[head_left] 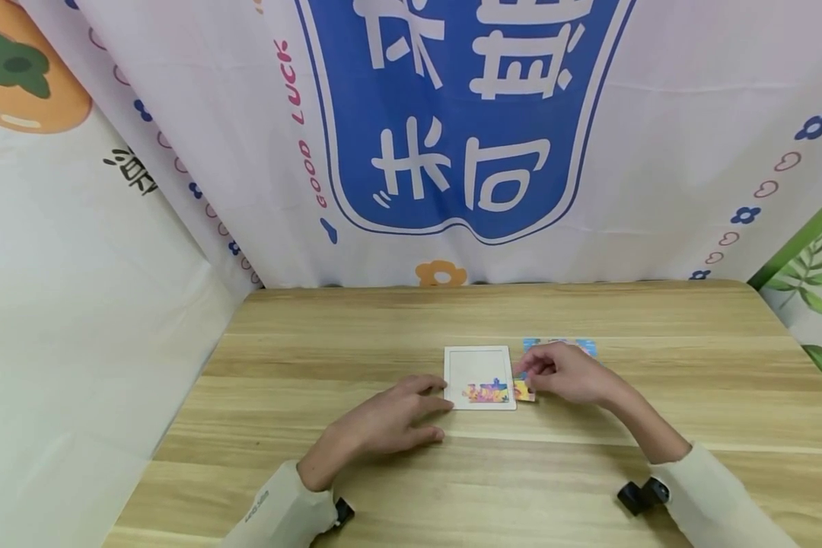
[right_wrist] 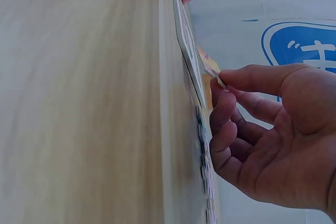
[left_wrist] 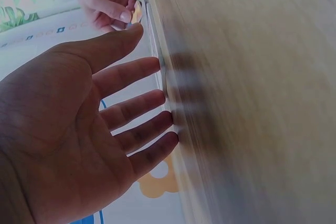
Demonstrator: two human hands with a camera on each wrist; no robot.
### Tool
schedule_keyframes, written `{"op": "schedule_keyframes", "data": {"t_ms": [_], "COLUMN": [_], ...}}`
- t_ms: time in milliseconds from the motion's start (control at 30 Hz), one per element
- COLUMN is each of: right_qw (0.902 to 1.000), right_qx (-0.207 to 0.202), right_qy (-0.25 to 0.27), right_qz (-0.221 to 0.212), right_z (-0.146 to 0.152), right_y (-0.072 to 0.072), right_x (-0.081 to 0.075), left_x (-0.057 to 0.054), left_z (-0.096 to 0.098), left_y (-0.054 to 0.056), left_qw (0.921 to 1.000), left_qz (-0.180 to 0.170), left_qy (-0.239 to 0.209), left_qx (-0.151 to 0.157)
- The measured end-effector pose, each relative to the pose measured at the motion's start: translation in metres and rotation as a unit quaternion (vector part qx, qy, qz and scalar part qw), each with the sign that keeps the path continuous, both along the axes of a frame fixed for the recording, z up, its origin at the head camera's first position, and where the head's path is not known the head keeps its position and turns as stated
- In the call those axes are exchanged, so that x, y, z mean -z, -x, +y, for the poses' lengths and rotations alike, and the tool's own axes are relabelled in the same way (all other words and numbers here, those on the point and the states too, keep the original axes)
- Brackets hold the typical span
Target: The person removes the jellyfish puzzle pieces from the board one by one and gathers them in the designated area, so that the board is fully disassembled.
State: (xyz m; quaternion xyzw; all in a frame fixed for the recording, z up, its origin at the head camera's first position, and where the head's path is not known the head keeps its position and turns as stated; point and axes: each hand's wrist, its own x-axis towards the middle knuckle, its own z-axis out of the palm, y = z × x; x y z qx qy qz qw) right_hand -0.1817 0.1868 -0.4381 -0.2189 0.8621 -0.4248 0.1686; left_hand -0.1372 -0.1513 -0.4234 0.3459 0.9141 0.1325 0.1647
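A white puzzle tray (head_left: 476, 365) with a raised border lies on the table. Joined jigsaw pieces (head_left: 488, 393) in pink, yellow and blue fill part of its lower right. Between thumb and forefinger, my right hand (head_left: 567, 373) pinches a yellow jigsaw piece (head_left: 523, 390) at the tray's right edge; the right wrist view shows this piece (right_wrist: 208, 61) tilted above the tray. My left hand (head_left: 400, 415) rests by the tray's left edge, fingers extended and fingertips touching the border. In the left wrist view its fingers (left_wrist: 131, 74) are spread and hold nothing.
More blue-edged puzzle pieces (head_left: 559, 345) lie right of the tray, partly hidden under my right hand. The wooden table (head_left: 342, 327) meets a printed white cloth (head_left: 274, 228) at its back edge. Another cloth hangs along the left side.
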Motion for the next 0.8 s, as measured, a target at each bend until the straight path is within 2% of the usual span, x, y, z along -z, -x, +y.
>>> {"op": "schedule_keyframes", "data": {"t_ms": [267,467,800], "right_qw": [0.9997,0.9998,0.9997], "right_qx": [-0.006,0.005,0.008], "right_qy": [0.021,0.004,-0.022], "right_qz": [-0.01,-0.02,0.008], "right_z": [0.016,0.025,0.024], "right_y": [-0.004,-0.005,-0.009], "right_x": [0.002,0.002,0.001], "left_x": [0.0,0.001,0.0], "left_z": [0.001,0.001,0.002], "left_y": [0.0,0.001,0.001], "left_qw": [1.0,1.0,1.0], "left_qz": [-0.002,-0.001,0.001], "left_qy": [0.002,0.003,0.003], "left_qx": [-0.003,-0.004,-0.001]}}
